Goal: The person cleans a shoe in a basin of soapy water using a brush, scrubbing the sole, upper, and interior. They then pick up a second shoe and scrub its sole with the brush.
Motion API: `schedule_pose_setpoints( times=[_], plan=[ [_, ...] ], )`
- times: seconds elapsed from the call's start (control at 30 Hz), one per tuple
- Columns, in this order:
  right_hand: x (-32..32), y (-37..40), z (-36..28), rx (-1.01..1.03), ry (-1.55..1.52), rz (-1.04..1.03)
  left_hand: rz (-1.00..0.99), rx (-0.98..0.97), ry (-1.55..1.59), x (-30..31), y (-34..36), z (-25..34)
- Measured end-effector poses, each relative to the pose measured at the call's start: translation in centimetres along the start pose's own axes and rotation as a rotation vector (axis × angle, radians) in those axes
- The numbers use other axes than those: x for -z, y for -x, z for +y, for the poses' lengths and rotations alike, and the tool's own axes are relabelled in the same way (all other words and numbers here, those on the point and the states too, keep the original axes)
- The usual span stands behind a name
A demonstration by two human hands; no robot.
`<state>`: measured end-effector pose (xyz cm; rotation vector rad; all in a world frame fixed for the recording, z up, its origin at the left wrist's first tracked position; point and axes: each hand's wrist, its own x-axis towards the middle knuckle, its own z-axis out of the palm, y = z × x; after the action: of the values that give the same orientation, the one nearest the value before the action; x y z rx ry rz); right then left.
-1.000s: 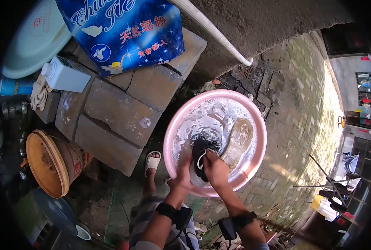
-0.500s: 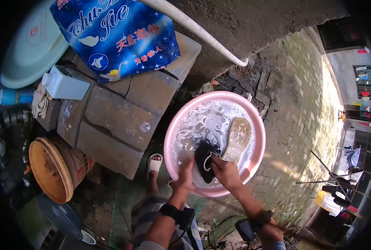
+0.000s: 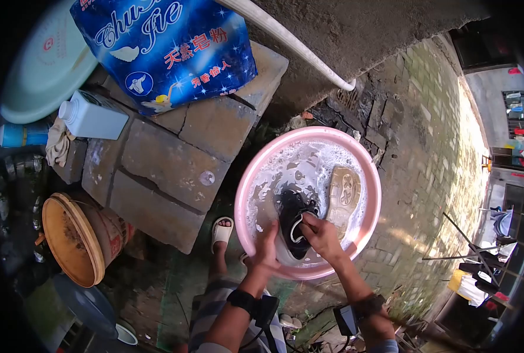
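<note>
Black shoe with white edging (image 3: 290, 212) sits in soapy water inside your round pink plastic basin (image 3: 374, 203). Your right hand (image 3: 324, 238) pinches its opening; your left hand (image 3: 265, 247) is open alongside, contact unclear. Slick suds could make that pinch slip.

Bright daylight at right; dark, curved fisheye edges.

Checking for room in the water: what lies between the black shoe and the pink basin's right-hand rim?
The head view shows an upturned tan shoe sole among suds; the right hand, gripping the black shoe, also reaches across there.
</note>
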<state>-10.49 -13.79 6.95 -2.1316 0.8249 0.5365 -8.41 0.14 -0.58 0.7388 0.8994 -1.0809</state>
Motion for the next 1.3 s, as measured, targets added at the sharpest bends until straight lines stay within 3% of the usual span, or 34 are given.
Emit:
schedule_pose_setpoints(
  times=[0.07,0.1,0.17,0.23,0.3,0.37,0.47,0.63,0.77,0.83,0.87,0.97,1.0,1.03,1.1,1.23,1.3],
  plan=[
    [1.2,1.3,0.4,0.152,-0.266,-0.095,-0.089,-0.010,0.025,0.1,0.4,0.4],
    [2.5,2.1,0.2,0.148,-0.266,-0.091,-0.091,-0.005,0.023,0.1,0.4,0.4],
    [5.1,3.5,-0.2,0.095,-0.092,-0.274,-0.089,-0.002,0.109,0.1,0.1,0.4],
    [5.2,3.6,0.5,0.158,-0.117,-0.276,-0.070,0.022,0.084,-0.1,0.6,0.6],
    [4.2,3.2,0.1,0.049,0.016,-0.203,-0.033,-0.015,0.024,1.0,-0.8,-0.4],
    [1.6,2.1,0.2,0.129,0.000,-0.084,-0.006,-0.005,0.058,1.8,-1.8,-1.4],
    [-1.8,0.3,-2.2,-0.072,0.171,0.170,0.002,-0.031,0.058,2.5,-3.1,-1.9],
    [-3.5,-0.1,-1.5,-0.038,0.177,0.294,-0.098,-0.162,-0.073,3.2,-3.7,-2.5],
    [-1.0,-0.5,-0.9,-0.046,0.065,0.110,-0.101,-0.032,-0.020,1.2,-0.9,-0.9],
    [0.6,-0.3,-0.5,0.064,-0.163,-0.087,-0.099,-0.020,-0.006,0.3,0.0,0.1],
    [0.8,0.6,0.0,0.117,-0.302,-0.085,-0.079,-0.032,-0.049,0.5,0.1,0.4],
    [2.9,2.7,1.5,0.122,-0.325,-0.224,-0.123,0.002,-0.020,0.7,0.3,0.2],
    [5.4,3.4,-1.5,0.017,-0.126,-0.306,-0.183,0.041,0.049,0.8,0.0,0.1],
    [5.7,3.5,-1.9,0.017,-0.125,-0.305,-0.185,0.040,0.050,1.8,-1.1,-0.7],
    [5.8,3.5,-2.2,0.005,0.024,-0.282,-0.087,-0.108,-0.148,3.7,-3.4,-2.3],
    [0.5,1.5,-0.9,0.075,0.100,-0.057,-0.070,-0.072,0.019,3.3,-3.1,-2.9],
    [-1.9,0.6,-2.5,-0.105,0.225,0.140,-0.021,-0.146,-0.157,3.8,-3.9,-2.9]
  ],
)
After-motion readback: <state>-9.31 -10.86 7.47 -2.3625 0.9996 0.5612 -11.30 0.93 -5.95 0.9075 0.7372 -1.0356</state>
